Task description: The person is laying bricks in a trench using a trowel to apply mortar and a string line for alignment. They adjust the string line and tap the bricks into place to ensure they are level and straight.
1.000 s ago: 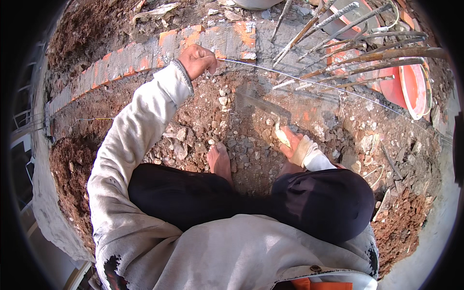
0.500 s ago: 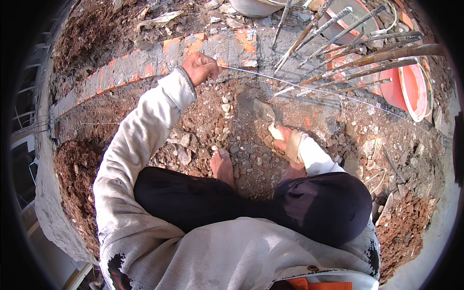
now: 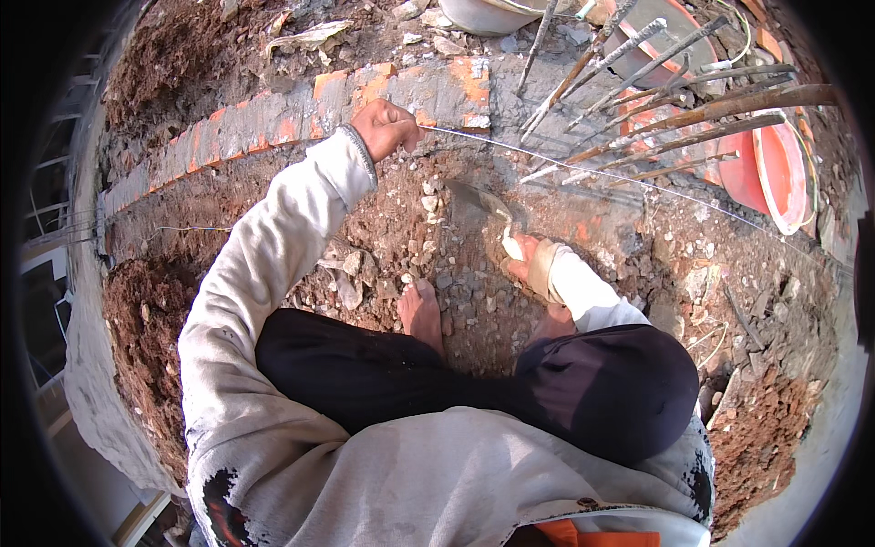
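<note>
In the head view, the left hand (image 3: 388, 129), at upper centre-left, has its fingers curled together, pinching a thin white string (image 3: 583, 168) beside a curved row of mortar-smeared orange bricks (image 3: 273, 123). The string stays straight toward the right edge of the frame, past a bundle of rusty metal rods (image 3: 775, 98) and an orange-red plastic bucket (image 3: 743, 171). At centre, the right hand (image 3: 521, 259) is closed around the pale handle of a grey metal trowel (image 3: 478, 197); finger detail is hard to see. Half a second ago the blade showed its broad face; now it looks narrower, tilted. So, it seems, the tool is turning while the line holds steady, the two well apart
</note>
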The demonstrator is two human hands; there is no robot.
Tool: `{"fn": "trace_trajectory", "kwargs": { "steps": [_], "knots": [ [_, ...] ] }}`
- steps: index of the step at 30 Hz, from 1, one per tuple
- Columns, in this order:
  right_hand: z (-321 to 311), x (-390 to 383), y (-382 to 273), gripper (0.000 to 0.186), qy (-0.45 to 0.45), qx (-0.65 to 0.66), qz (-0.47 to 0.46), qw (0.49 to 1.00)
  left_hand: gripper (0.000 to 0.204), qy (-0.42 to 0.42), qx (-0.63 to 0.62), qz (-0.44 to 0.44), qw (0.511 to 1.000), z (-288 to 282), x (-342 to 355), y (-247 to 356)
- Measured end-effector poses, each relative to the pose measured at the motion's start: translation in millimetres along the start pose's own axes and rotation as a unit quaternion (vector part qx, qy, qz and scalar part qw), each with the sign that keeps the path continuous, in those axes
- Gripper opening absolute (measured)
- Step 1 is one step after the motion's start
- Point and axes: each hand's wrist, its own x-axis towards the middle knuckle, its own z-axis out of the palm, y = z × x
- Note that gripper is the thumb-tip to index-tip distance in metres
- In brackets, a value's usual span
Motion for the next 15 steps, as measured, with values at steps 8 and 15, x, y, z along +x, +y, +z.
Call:
{"fn": "trace_trajectory", "kwargs": {
  "steps": [8, 15],
  "knots": [
    [-12.3, 4.8, -4.5, 0.067, -0.102, 0.013, 0.051, 0.993, 0.022, 0.002, -0.002, 0.005, 1.000, 1.7, 0.7, -5.8],
    [-1.6, -7.4, 1.9, 0.061, -0.023, -0.043, 0.011, 0.999, 0.022, -0.005, 0.000, -0.006, 1.000, 7.7, 7.4, -7.8]
  ]
}}
